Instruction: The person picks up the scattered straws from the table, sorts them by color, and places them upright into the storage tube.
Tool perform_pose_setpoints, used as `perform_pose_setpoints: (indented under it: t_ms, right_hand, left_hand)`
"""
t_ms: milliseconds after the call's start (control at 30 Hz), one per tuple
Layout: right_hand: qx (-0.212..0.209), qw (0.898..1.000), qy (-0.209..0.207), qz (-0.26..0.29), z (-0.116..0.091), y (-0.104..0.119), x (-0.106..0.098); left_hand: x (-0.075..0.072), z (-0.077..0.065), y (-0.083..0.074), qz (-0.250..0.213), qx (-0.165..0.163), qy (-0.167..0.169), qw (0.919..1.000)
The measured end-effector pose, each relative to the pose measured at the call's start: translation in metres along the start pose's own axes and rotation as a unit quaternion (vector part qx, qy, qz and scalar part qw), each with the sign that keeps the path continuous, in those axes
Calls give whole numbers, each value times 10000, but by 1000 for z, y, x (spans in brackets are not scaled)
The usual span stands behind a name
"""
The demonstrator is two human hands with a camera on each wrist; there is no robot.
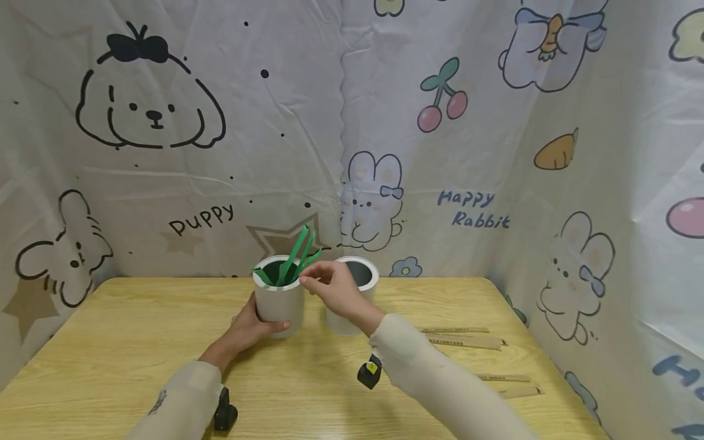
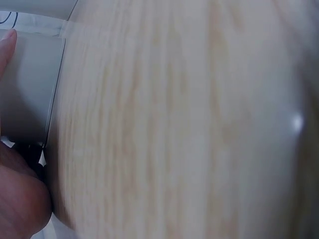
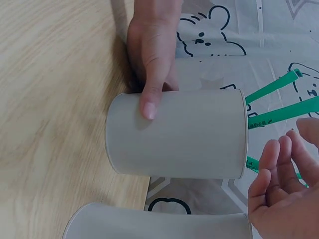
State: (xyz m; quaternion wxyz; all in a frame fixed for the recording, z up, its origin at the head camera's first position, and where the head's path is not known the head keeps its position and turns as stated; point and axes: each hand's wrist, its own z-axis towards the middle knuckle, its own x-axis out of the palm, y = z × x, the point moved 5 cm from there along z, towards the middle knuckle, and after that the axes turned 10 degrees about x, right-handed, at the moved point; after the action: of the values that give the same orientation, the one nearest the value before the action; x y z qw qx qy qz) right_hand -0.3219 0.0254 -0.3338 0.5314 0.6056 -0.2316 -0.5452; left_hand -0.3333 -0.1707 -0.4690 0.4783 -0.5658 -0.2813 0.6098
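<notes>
From where I am standing, the pale right sleeve (image 1: 445, 379) and left sleeve (image 1: 181, 397) are lying nearest the camera, both pointing inward over the table (image 1: 137, 348). The green strips (image 1: 297, 252) are leaning out of the mouth of an off-white cup (image 1: 280, 302), most of their long axes slanting up and to the right; the cup itself is standing upright. The right hand (image 1: 335, 287) is hovering at the rim's right side and is the nearer hand to the strips, which are lying just beside its fingertips, toward the left. Its fingers are bending loosely, the thumb coming close to the forefinger; nothing is visibly sitting in their grasp. The wrist is sloping down and back toward the sleeve. The left hand (image 1: 249, 327) is gripping the cup low on its left side, the thumb lying across the front wall. A second cup (image 1: 342, 322) is standing behind the right wrist. Brown strips (image 1: 467, 341) are lying farther right. Printed cloth (image 1: 308, 104) is hanging beyond the table.
</notes>
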Motion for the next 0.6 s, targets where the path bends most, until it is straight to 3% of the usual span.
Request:
perform_pose_setpoints:
  t_ms: [233,600]
  right_hand:
    - [-14,9996,256,-106,-17,-3,-9]
    - [179,9983,539,-136,-41,-18,-30]
  left_hand:
    - [2,0,0,155,-96,-36,9998]
    - [0,-1,1,13,-198,-33,9998]
